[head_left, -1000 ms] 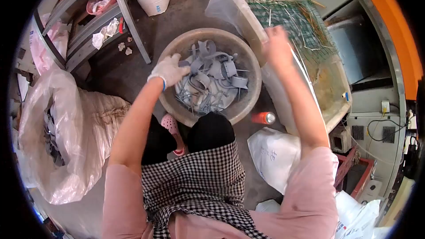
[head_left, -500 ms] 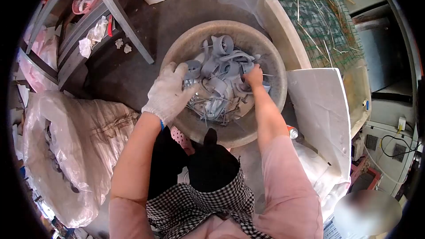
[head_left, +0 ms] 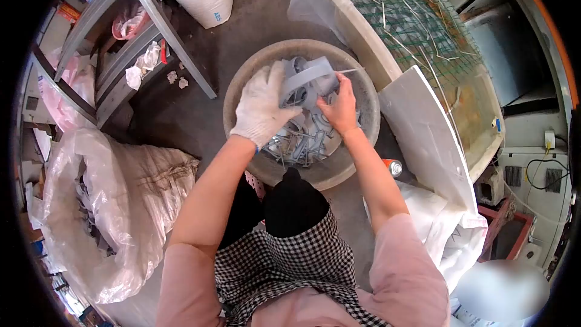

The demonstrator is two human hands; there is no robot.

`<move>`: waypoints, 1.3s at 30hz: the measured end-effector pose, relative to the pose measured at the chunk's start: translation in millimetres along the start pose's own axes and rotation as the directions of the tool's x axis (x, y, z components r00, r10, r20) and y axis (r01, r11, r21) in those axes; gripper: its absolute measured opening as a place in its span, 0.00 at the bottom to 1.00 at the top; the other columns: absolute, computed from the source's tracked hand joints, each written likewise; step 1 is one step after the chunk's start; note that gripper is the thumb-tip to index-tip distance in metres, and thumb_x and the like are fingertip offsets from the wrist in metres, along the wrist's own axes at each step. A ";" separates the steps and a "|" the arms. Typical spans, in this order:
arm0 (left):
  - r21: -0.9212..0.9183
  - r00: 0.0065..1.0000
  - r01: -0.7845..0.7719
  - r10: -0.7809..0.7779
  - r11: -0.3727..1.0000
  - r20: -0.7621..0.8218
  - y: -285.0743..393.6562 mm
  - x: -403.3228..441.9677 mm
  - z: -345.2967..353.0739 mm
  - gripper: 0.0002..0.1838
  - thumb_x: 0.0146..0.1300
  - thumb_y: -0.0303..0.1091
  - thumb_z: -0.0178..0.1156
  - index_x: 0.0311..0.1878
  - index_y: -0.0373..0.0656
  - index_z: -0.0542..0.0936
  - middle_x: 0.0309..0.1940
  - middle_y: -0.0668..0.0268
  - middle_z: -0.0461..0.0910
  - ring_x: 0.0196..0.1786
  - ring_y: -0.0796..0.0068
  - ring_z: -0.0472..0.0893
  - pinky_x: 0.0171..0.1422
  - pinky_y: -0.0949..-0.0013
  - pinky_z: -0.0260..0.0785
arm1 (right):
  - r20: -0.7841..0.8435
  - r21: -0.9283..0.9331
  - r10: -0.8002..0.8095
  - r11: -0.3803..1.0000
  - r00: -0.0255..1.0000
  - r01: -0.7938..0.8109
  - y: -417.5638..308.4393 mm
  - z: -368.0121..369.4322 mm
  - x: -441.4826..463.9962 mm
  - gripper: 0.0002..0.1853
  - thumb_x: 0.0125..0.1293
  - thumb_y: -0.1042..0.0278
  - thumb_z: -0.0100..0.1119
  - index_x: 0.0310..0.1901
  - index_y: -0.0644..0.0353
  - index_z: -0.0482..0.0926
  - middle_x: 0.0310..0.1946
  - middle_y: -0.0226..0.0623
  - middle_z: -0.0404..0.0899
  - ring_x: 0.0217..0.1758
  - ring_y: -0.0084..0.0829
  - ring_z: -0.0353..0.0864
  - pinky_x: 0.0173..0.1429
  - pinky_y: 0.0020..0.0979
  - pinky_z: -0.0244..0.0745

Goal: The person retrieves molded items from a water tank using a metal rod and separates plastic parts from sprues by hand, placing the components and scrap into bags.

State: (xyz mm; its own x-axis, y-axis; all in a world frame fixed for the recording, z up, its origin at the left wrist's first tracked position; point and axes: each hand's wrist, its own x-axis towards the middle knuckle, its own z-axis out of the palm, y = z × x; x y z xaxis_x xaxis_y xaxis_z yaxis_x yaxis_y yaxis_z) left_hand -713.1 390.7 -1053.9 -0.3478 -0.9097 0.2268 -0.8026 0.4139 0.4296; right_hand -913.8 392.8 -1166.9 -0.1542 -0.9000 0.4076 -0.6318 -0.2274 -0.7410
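Observation:
A wide, round basin [head_left: 239, 75] stands before me with grey plastic parts [head_left: 315, 72], some ring-shaped, in a cluster near its far side. My left hand [head_left: 260, 109], in a white knit glove, cups the left side of this cluster, thumb pointing right. Bare, my right hand [head_left: 341, 109] grips the cluster from the right, fingers at its upper edge and thumb below. The parts between my hands look raised above the rest. Thin, shiny metal-looking pieces [head_left: 299, 148] lie loose in the near part of the basin. My fingertips are partly hidden behind the parts.
A clear plastic sack [head_left: 115, 206] stands at left, below a metal frame [head_left: 169, 30]. A white sack [head_left: 212, 0] is at the back. On the right are a tub with green mesh [head_left: 417, 30], a white board [head_left: 423, 127] and a spray can [head_left: 393, 168].
Both hands have closed in on the grey parts, which now sit raised between them. My left hand moved right and up; the right hand turned inward. The view shifted slightly.

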 end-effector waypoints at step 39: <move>-0.104 0.996 -0.032 0.041 0.994 0.083 -18.8 -13.0 26.0 0.11 0.54 0.26 0.60 0.42 0.42 0.73 0.37 0.52 0.76 0.44 0.46 0.75 0.47 0.53 0.68 | 0.554 0.047 0.153 0.976 0.818 -0.214 -15.7 -39.8 28.4 0.27 0.47 0.58 0.72 0.48 0.63 0.80 0.41 0.46 0.83 0.47 0.39 0.82 0.54 0.35 0.73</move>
State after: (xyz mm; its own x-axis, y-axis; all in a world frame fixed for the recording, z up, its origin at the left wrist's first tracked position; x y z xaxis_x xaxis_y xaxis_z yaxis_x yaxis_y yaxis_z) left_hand -706.1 393.9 -1087.6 -0.4198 -0.8914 0.1706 -0.7359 0.4444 0.5108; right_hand -938.4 385.6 -1122.4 0.1979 -0.9773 -0.0758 -0.5479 -0.0462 -0.8352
